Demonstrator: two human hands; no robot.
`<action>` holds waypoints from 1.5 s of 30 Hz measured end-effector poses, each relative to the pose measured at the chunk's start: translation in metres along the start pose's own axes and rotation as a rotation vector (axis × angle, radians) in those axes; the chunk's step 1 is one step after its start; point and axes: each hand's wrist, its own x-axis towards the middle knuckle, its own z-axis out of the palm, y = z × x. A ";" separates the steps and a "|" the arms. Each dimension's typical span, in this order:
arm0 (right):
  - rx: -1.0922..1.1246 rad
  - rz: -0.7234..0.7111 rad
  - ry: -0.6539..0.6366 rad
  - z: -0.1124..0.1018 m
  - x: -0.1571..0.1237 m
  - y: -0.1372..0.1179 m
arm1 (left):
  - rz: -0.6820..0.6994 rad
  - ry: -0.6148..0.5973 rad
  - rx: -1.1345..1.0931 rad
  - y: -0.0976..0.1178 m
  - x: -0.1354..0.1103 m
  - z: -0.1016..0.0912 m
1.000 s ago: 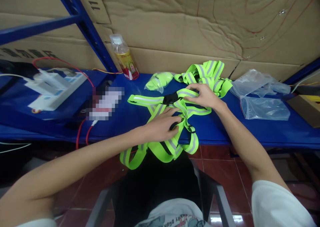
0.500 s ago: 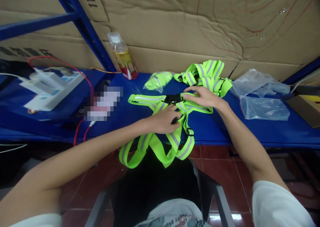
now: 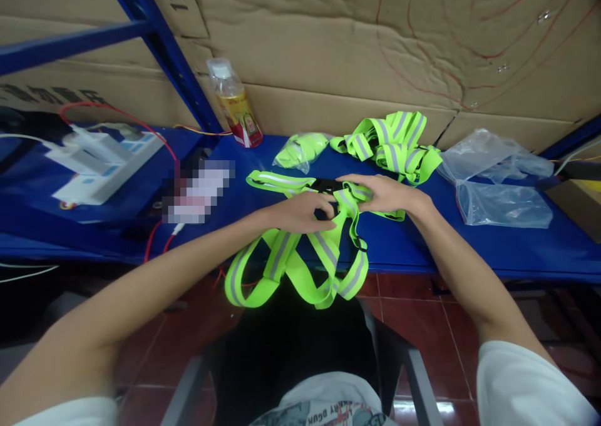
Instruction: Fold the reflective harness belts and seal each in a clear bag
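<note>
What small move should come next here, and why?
Probably the left hand should lift the lower neon loops onto the blue table: they droop past its front edge, while the right hand sits beside the black buckle.

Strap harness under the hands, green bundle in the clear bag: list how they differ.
The strap harness lies spread, partly hanging off the table; the green bundle is compact, wholly on it. The harness is bare; the bundle is in a clear bag. The left hand and right hand touch the harness, not the bundle. Both are bright green.
</note>
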 end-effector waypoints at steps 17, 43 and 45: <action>-0.306 0.160 -0.102 0.002 -0.002 -0.016 | -0.583 0.016 -0.508 0.045 -0.042 0.018; -0.453 0.178 0.064 0.005 0.007 0.018 | -0.025 0.099 0.480 0.067 -0.061 0.033; -0.478 0.169 0.078 0.006 0.010 0.021 | -0.043 0.144 0.586 0.071 -0.074 0.036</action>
